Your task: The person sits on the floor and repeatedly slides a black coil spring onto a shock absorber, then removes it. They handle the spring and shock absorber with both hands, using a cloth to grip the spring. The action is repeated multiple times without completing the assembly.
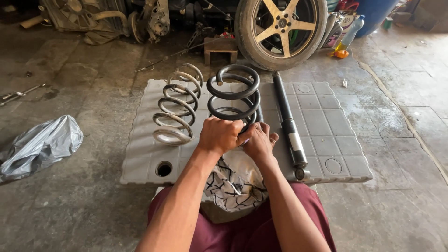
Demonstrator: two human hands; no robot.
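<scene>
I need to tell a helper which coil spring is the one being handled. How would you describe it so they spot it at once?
Start at the grey plastic panel on the concrete floor, in front of the car wheel. Two coil springs lie on it, left of the shock absorber. It is the black coil spring, gripped by the left hand and right hand; its neighbour, the pale grey coil spring, is untouched.

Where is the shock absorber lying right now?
In the head view the shock absorber lies lengthwise on the grey plastic panel, just right of the black spring that both hands grip, its far end pointing toward the wheel.
</scene>
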